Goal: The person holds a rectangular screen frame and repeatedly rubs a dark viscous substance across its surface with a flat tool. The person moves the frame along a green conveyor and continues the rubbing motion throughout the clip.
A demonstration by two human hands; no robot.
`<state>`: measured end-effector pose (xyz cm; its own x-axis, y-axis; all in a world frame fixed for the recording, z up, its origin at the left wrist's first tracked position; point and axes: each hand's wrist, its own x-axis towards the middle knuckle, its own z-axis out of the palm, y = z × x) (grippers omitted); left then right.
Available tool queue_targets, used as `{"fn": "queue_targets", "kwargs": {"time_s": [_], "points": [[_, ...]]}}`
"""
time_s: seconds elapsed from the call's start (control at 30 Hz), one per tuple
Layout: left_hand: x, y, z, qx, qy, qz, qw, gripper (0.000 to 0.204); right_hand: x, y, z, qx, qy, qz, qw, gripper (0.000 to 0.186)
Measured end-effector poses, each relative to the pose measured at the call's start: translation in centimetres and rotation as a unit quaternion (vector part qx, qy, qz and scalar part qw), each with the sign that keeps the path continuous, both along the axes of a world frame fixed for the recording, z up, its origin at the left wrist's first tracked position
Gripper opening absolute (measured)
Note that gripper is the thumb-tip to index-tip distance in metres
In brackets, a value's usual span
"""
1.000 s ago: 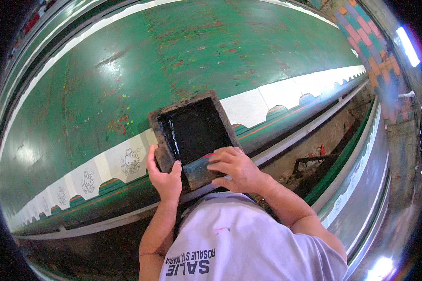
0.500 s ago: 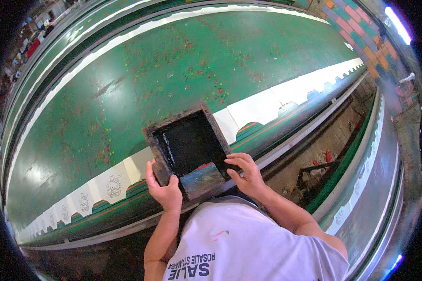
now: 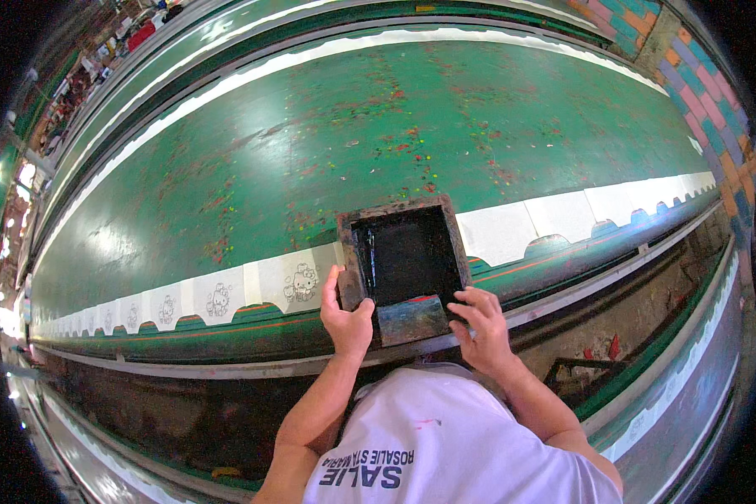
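Observation:
A square screen-printing frame [image 3: 350, 260] with a worn wooden rim and dark mesh lies over the near edge of the green table, covering part of the paper row. A blue-grey stained panel [image 3: 412, 321] forms its near end. My left hand [image 3: 347, 326] grips the left rim, thumb on top and fingers along the outer side. At the near right corner, my right hand [image 3: 483, 328] has its fingers bent and apart, fingertips at the edge; whether they touch it is unclear. Left of the frame lies a sheet with a printed cartoon figure [image 3: 302, 282].
More printed white sheets [image 3: 218, 301] run left along the table's near edge. Plain white sheets [image 3: 554, 218] continue to the right. The green table top [image 3: 294, 151] has red and yellow paint specks. A metal rail [image 3: 554, 311] runs along the front, and another long table [image 3: 689, 420] stands at right.
The frame has shifted rightward along the paper row with my left hand on it. A printed figure now shows just left of it. My view has turned too.

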<state>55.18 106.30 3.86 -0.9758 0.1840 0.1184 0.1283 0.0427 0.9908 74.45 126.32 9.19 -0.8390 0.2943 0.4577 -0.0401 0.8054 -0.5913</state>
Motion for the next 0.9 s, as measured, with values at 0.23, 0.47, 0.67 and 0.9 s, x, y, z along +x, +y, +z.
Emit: {"fn": "queue_targets", "kwargs": {"time_s": [0.23, 0.47, 0.67, 0.9], "points": [[-0.3, 0.4, -0.4, -0.023, -0.012, -0.001, 1.000, 0.090, -3.7, -2.0, 2.3, 0.142, -0.103, 0.157, 0.972, 0.043], [-0.8, 0.3, -0.6, -0.054, 0.017, -0.017, 0.998, 0.086, -7.5, 0.6, 5.1, 0.223, -0.243, 0.219, 0.918, 0.035], [-1.3, -1.2, -0.4, 0.038, -0.054, -0.055, 0.996, 0.069, -14.8, 5.0, 4.8, 0.200, -0.260, 0.206, 0.922, 0.027], [-1.9, -1.5, -0.4, 0.045, -0.117, -0.074, 0.989, 0.068, -19.8, 6.9, 3.6, 0.167, -0.186, 0.112, 0.962, 0.032]]}}
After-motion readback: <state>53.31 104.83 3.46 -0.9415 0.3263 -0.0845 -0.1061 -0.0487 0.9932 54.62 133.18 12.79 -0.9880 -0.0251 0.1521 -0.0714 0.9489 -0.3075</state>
